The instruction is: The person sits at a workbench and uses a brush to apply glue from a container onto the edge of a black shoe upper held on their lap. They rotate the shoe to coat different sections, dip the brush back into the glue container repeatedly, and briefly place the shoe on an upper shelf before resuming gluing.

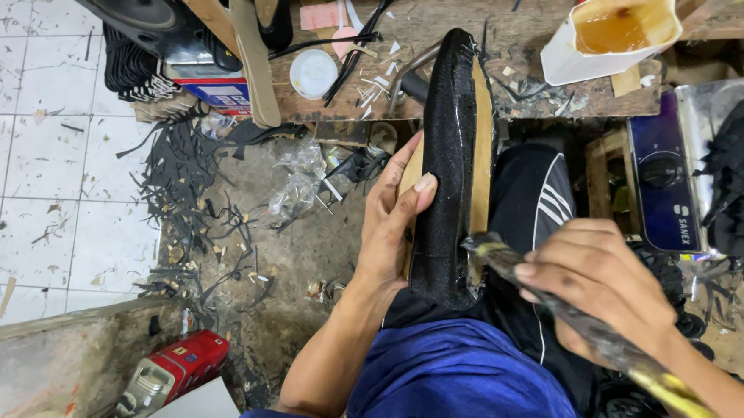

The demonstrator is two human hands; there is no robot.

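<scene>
Sole (448,162) held upright on the lap, brush (590,331) touching it.

Sole, black and long, stands at the centre, its top leaning on the bench (480,87) at 12 o'clock. Left hand (392,227) is clamped on its left edge, thumb on the black face, so the sole lies at 3 o'clock of this hand. Right hand (601,285) is closed around the brush at 4 o'clock, bristle tip meeting the sole's right edge. Glue cup (615,31) sits at 1 o'clock.

Bright overhead light, sharp centre – wide-angle edge distortion
</scene>
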